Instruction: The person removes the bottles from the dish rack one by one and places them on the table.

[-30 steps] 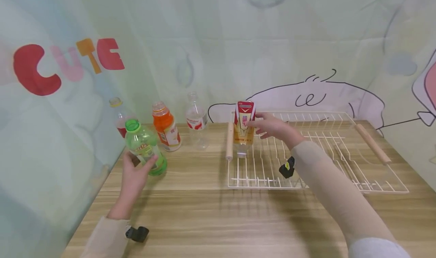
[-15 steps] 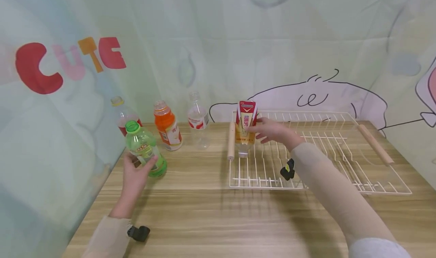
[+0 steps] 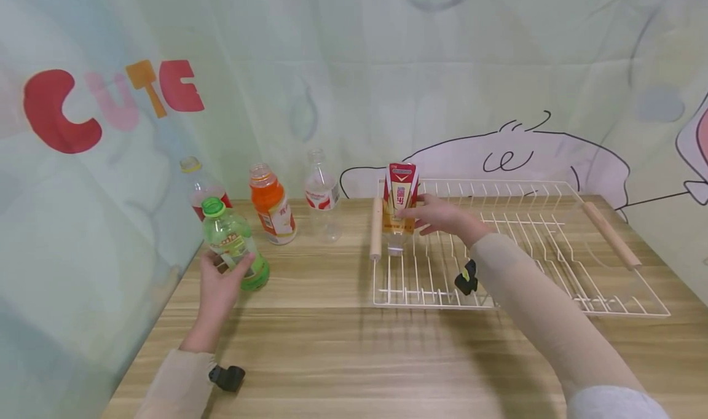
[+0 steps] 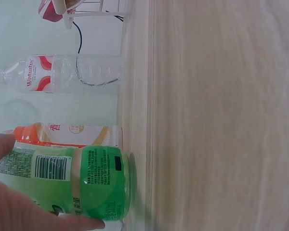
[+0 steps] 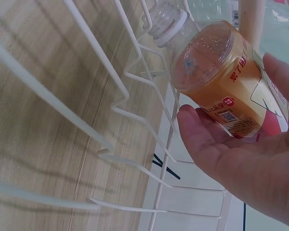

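Note:
In the head view my left hand (image 3: 217, 287) grips a green plastic bottle (image 3: 228, 230) that stands at the table's left, leaning a little, with its mouth uncovered. Up close in the left wrist view, the green bottle (image 4: 103, 180) shows its barcode label, thumb and fingers on either side. My right hand (image 3: 439, 215) holds a clear plastic bottle with a red and gold label (image 3: 401, 191) upside down at the rack's left end. Its neck points down among the wires, and the right wrist view shows this capless bottle (image 5: 221, 77) between thumb and fingers.
The white wire rack (image 3: 437, 307) has a wooden handle (image 3: 611, 234) at each end. Behind the green bottle stand a bottle with a red label (image 3: 201, 188), an orange bottle (image 3: 268, 201) and a clear bottle (image 3: 322, 195). A printed curtain (image 3: 354, 99) hangs behind the table.
The green bottle has shifted slightly toward me and to the left in my left hand. My right hand and the upside-down bottle have hardly moved relative to the rack.

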`<control>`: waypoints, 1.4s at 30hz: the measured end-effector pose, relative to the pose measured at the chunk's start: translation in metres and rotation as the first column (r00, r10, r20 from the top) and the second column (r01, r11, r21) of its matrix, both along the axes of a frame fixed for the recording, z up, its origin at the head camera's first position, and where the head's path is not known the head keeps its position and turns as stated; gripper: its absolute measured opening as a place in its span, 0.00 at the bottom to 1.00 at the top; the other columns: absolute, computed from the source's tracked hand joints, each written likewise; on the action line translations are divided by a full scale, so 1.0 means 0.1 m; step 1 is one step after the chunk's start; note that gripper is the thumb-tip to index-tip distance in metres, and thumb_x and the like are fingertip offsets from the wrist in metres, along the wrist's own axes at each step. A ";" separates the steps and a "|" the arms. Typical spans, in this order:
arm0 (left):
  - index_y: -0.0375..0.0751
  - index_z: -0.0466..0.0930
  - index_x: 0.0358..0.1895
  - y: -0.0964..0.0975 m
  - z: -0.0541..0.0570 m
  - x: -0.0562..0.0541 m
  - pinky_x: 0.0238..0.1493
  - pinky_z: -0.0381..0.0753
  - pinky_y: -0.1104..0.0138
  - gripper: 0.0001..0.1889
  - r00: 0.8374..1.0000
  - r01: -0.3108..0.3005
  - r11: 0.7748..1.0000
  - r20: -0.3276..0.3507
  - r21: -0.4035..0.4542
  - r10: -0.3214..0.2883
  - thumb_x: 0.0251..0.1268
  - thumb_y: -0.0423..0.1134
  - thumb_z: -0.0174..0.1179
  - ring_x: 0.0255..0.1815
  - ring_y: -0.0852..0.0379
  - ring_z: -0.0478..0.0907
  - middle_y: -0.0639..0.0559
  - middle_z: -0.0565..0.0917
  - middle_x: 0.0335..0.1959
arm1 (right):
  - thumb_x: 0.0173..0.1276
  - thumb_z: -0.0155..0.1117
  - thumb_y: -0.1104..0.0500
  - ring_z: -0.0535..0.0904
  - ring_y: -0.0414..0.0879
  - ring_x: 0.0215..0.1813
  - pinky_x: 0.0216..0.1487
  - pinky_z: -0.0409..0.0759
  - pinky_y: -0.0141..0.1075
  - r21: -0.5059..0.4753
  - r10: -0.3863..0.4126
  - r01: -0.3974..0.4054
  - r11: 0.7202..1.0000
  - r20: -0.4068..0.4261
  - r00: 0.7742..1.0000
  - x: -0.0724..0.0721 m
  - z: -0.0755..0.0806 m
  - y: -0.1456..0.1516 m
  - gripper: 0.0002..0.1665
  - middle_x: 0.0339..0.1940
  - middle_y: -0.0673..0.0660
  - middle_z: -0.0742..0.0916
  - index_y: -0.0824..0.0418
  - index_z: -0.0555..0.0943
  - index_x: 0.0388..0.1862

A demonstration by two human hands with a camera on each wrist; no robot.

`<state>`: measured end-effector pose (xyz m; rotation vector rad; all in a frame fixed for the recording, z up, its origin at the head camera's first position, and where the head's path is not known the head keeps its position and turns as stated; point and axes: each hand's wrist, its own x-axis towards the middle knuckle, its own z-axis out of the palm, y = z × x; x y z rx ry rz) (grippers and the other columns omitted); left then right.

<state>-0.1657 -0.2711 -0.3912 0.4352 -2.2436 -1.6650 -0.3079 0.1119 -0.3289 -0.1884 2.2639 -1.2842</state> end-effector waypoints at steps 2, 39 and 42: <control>0.33 0.43 0.72 -0.01 -0.01 0.00 0.68 0.60 0.49 0.41 1.000 -0.003 1.000 0.002 0.005 0.003 0.67 0.47 0.59 0.68 0.38 0.56 0.31 0.57 0.68 | 0.67 0.62 0.43 0.68 0.61 0.66 0.63 0.72 0.51 -0.002 -0.006 0.006 1.000 0.002 1.000 -0.01 -0.01 0.00 0.50 0.67 0.65 0.71 0.63 0.50 0.75; 0.39 0.35 0.76 -0.03 0.00 0.02 0.71 0.56 0.47 0.48 0.998 -0.018 0.999 0.065 0.042 0.016 0.66 0.50 0.60 0.72 0.37 0.52 0.32 0.52 0.72 | 0.67 0.60 0.40 0.68 0.60 0.66 0.66 0.69 0.51 -0.036 -0.029 0.027 0.999 -0.052 0.998 -0.03 0.11 0.11 0.52 0.66 0.64 0.72 0.60 0.46 0.78; 0.42 0.34 0.76 -0.04 0.08 0.05 0.71 0.55 0.47 0.50 0.997 -0.037 0.999 0.064 0.035 0.034 0.64 0.50 0.62 0.73 0.38 0.50 0.34 0.51 0.74 | 0.69 0.58 0.42 0.68 0.61 0.66 0.65 0.71 0.50 -0.063 -0.032 0.027 0.998 -0.068 0.997 -0.02 0.14 0.11 0.50 0.66 0.64 0.72 0.61 0.46 0.78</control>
